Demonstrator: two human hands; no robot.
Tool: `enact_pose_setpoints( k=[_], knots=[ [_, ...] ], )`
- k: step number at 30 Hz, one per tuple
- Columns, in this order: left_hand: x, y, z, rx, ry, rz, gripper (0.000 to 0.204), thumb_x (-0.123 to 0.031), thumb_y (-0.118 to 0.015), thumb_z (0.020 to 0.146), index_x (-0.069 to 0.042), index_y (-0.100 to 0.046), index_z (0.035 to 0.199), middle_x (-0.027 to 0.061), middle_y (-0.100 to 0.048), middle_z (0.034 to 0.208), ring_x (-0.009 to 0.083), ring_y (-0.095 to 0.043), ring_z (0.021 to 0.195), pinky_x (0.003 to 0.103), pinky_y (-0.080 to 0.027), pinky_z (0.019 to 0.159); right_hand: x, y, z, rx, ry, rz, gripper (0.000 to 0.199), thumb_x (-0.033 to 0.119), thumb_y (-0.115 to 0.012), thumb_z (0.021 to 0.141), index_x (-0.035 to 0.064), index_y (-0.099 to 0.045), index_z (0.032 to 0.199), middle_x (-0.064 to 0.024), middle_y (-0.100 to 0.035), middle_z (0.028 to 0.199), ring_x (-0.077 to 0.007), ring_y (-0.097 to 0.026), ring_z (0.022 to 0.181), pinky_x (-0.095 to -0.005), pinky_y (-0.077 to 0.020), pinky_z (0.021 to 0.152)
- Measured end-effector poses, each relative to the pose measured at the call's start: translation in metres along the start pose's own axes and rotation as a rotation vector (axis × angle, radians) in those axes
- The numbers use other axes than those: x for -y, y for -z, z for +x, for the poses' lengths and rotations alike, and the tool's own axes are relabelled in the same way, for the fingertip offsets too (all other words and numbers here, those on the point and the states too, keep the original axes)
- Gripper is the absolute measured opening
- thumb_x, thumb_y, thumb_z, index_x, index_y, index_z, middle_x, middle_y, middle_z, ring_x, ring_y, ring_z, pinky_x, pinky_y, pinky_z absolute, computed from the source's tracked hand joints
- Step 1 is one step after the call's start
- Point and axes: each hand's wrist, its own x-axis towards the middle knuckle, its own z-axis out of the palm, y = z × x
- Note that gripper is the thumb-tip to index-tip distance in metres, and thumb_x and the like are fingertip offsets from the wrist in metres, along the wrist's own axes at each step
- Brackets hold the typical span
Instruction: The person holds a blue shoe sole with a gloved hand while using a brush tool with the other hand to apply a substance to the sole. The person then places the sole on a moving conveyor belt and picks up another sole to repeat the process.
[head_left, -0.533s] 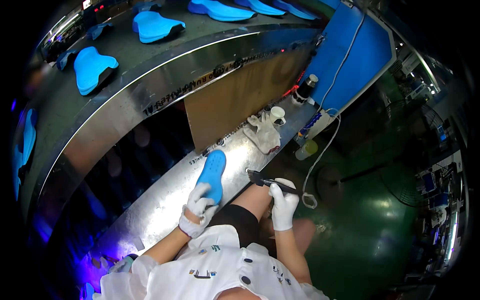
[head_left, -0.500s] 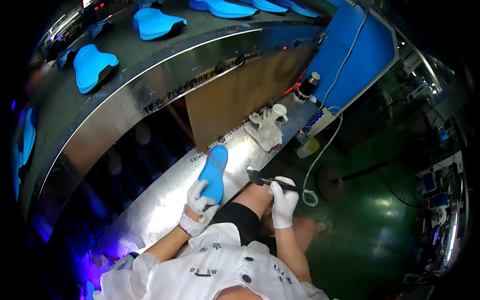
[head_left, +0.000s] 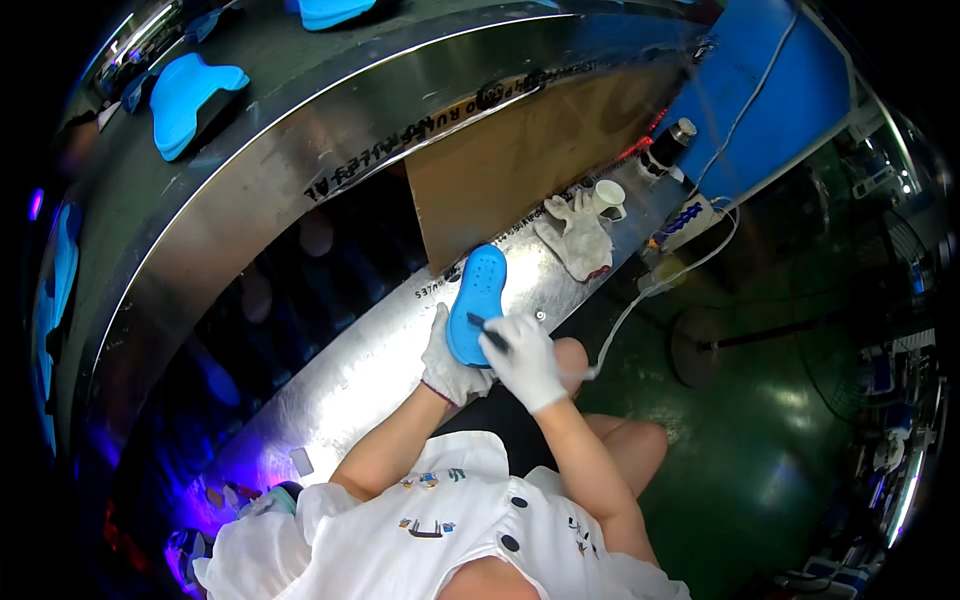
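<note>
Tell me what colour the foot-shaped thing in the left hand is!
The foot-shaped thing is bright blue; the head view shows it best.

The counter (head_left: 330,400) was glossy metal; the blue insole (head_left: 482,288) looked like smooth, matt foam; the loose glove (head_left: 582,242) was rough cloth.

So the view came from a wide fisheye, the left one of two worn on the person's head, looking down and ahead over their own white shirt (head_left: 400,500). The shirt sat really close at the lower edge, with the gloved left hand (head_left: 447,372) and right hand (head_left: 525,362) near mid-frame. It also took in the conveyor belt (head_left: 120,200) farther off, upper left, and green floor (head_left: 740,450) to the right.
</note>
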Motion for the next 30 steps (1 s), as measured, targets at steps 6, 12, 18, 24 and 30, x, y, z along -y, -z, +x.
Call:
enact_pose_setpoints(
  k=[6, 12, 18, 24, 30],
  knots=[
    [0.012, -0.037, -0.045, 0.119, -0.032, -0.026, 0.075, -0.068, -0.029, 0.097, -0.007, -0.049, 0.137, 0.0189, -0.058, 0.129, 0.0347, -0.060, 0.112, 0.052, -0.050, 0.095, 0.031, 0.063, 0.010, -0.267, 0.061, 0.150, 0.018, 0.009, -0.075, 0.078, 0.0071, -0.066, 0.093, -0.0091, -0.066, 0.090, -0.0284, -0.061, 0.079, -0.0396, -0.0491, 0.073],
    [0.016, -0.041, -0.051, 0.357, -0.036, -0.157, 0.079, -0.069, -0.033, 0.096, -0.005, -0.045, 0.140, 0.0194, -0.057, 0.130, 0.0323, -0.060, 0.114, 0.047, -0.049, 0.100, 0.049, 0.086, 0.007, -0.283, 0.142, 0.234, 0.025, 0.006, -0.080, 0.067, 0.0083, -0.069, 0.090, -0.0072, -0.067, 0.083, -0.0278, -0.062, 0.081, -0.0386, -0.0492, 0.078],
    [0.018, -0.048, -0.058, 0.530, -0.037, -0.325, 0.082, -0.073, -0.037, 0.092, -0.006, -0.045, 0.139, 0.0199, -0.057, 0.127, 0.0328, -0.059, 0.113, 0.046, -0.048, 0.101, 0.061, 0.088, 0.004, -0.200, 0.408, 0.101, 0.025, 0.008, -0.080, 0.067, 0.0094, -0.067, 0.088, -0.0028, -0.067, 0.083, -0.0245, -0.062, 0.080, -0.0414, -0.0475, 0.087],
    [0.011, -0.053, -0.056, 0.287, -0.040, -0.350, 0.084, -0.076, -0.035, 0.090, -0.005, -0.049, 0.133, 0.0263, -0.058, 0.122, 0.0425, -0.063, 0.101, 0.050, -0.053, 0.091, 0.059, 0.098, 0.000, -0.140, 0.365, 0.143, 0.019, 0.014, -0.077, 0.074, 0.0119, -0.068, 0.090, -0.0032, -0.069, 0.091, -0.0236, -0.063, 0.082, -0.0366, -0.0454, 0.080],
    [0.009, -0.035, -0.046, 0.553, -0.070, -0.162, 0.080, -0.067, -0.033, 0.096, -0.001, -0.042, 0.140, 0.0276, -0.056, 0.129, 0.0413, -0.059, 0.113, 0.052, -0.050, 0.097, 0.050, 0.093, -0.005, -0.227, 0.167, 0.278, 0.022, 0.005, -0.079, 0.070, 0.0068, -0.068, 0.089, -0.0059, -0.069, 0.092, -0.0247, -0.063, 0.079, -0.0361, -0.0496, 0.071]
  ],
)
